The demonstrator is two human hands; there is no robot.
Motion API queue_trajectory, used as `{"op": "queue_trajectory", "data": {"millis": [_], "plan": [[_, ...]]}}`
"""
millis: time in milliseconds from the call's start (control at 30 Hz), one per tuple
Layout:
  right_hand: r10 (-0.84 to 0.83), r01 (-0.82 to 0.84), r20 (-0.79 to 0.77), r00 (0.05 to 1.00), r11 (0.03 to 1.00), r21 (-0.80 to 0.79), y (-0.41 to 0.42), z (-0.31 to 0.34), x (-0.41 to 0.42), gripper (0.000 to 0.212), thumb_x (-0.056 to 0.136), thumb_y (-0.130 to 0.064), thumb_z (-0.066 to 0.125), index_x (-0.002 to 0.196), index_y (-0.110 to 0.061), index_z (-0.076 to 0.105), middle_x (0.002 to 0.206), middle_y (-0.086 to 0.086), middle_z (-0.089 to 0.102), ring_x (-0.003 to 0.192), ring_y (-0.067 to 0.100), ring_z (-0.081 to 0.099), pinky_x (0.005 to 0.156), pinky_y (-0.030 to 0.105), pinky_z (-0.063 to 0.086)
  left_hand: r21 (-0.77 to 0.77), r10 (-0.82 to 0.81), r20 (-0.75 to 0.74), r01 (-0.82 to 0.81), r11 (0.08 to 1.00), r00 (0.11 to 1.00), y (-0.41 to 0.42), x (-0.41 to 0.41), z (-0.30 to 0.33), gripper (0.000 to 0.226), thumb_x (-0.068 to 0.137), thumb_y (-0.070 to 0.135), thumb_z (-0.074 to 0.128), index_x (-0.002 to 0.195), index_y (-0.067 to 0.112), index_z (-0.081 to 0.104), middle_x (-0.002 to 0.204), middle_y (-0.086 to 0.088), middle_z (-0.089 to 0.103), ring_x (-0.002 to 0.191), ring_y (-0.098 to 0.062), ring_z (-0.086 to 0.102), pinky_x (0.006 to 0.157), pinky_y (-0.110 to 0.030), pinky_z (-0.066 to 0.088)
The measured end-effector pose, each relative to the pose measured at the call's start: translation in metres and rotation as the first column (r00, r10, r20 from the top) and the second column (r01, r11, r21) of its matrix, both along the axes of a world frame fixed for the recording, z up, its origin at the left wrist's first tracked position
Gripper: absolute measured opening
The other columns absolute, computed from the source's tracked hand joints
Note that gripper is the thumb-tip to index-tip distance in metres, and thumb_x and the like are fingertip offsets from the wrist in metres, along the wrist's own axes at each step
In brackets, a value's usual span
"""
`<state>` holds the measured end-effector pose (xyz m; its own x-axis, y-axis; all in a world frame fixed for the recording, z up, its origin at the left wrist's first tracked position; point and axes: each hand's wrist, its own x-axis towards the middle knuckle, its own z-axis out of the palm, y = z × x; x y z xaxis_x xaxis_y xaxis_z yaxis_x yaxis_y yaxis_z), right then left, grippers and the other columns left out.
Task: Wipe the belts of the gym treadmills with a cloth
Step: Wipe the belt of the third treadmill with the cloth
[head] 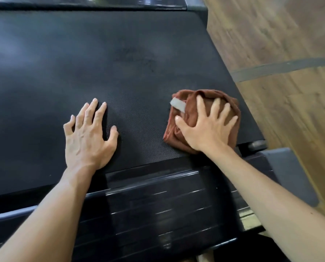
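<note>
Left hand (89, 137): flat on belt (82, 63), fingers spread, holding nothing, bracing. Right hand (207, 123): fingers splayed, pressing bunched brown cloth (178, 133) at belt's near right corner. Unwiped belt lies ahead and leftward; right hand does stroke.

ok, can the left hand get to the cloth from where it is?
Probably yes. The left hand lies flat on the belt, bare belt between it and the cloth; the right hand covers most of it.
</note>
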<state>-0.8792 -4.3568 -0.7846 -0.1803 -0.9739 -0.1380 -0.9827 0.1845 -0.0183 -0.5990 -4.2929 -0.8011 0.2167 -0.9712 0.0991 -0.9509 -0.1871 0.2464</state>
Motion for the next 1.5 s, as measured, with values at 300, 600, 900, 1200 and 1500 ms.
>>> {"op": "queue_trajectory", "data": {"millis": [300, 600, 900, 1200, 1500], "plan": [[-0.007, 0.008, 0.065, 0.998, 1.0, -0.025, -0.119, 0.008, -0.001, 0.09, 0.087, -0.086, 0.031, 0.164, -0.041, 0.015, 0.173, 0.011, 0.007, 0.158, 0.043, 0.0, 0.124, 0.064, -0.002, 0.014, 0.005, 0.008, -0.005, 1.0, 1.0, -0.003, 0.003, -0.002, 0.065, 0.1, 0.048, 0.045, 0.159, 0.028, 0.029, 0.17, 0.006, 0.018, 0.157, -0.012, 0.009, 0.125, -0.045, 0.01], [-0.217, 0.218, 0.034, 0.976, 0.974, -0.056, -0.015, -0.002, -0.013, 0.094, 0.089, -0.083, 0.027, 0.165, -0.031, 0.009, 0.171, 0.021, 0.005, 0.155, 0.049, -0.001, 0.121, 0.07, -0.001, 0.003, -0.012, 0.017, 0.012, 1.0, 1.0, -0.003, 0.001, -0.001, 0.073, 0.092, 0.056, 0.03, 0.159, 0.027, 0.03, 0.169, 0.005, 0.02, 0.157, -0.014, 0.011, 0.123, -0.045, 0.012], [-0.193, 0.196, 0.097, 0.976, 0.98, -0.027, -0.124, 0.013, -0.038, 0.088, 0.09, -0.08, 0.029, 0.164, -0.033, 0.016, 0.17, 0.015, 0.014, 0.152, 0.047, 0.015, 0.119, 0.066, 0.015, 0.006, -0.01, 0.006, 0.01, 1.0, 1.0, -0.003, 0.002, -0.001, 0.073, 0.091, 0.056, 0.029, 0.159, 0.028, 0.03, 0.169, 0.006, 0.02, 0.157, -0.013, 0.01, 0.124, -0.045, 0.011], [-0.412, 0.413, 0.046, 0.91, 0.911, -0.014, -0.014, 0.003, -0.064, 0.089, 0.091, -0.081, 0.028, 0.164, -0.033, 0.013, 0.167, 0.021, 0.016, 0.148, 0.049, 0.02, 0.116, 0.068, 0.017, 0.01, -0.016, 0.005, 0.016, 1.0, 1.0, -0.002, 0.003, 0.0, 0.074, 0.091, 0.056, 0.028, 0.158, 0.026, 0.03, 0.169, 0.005, 0.02, 0.157, -0.014, 0.01, 0.123, -0.046, 0.013], [-0.442, 0.451, 0.113, 0.89, 0.89, -0.064, -0.09, 0.008, -0.059, 0.08, 0.096, -0.072, 0.029, 0.163, -0.027, 0.024, 0.16, 0.023, 0.031, 0.141, 0.05, 0.034, 0.115, 0.065, 0.021, 0.012, -0.018, 0.015, 0.018, 1.0, 1.0, -0.004, 0.002, -0.001, 0.074, 0.091, 0.055, 0.029, 0.158, 0.025, 0.03, 0.169, 0.004, 0.02, 0.157, -0.015, 0.011, 0.122, -0.047, 0.013]]}}
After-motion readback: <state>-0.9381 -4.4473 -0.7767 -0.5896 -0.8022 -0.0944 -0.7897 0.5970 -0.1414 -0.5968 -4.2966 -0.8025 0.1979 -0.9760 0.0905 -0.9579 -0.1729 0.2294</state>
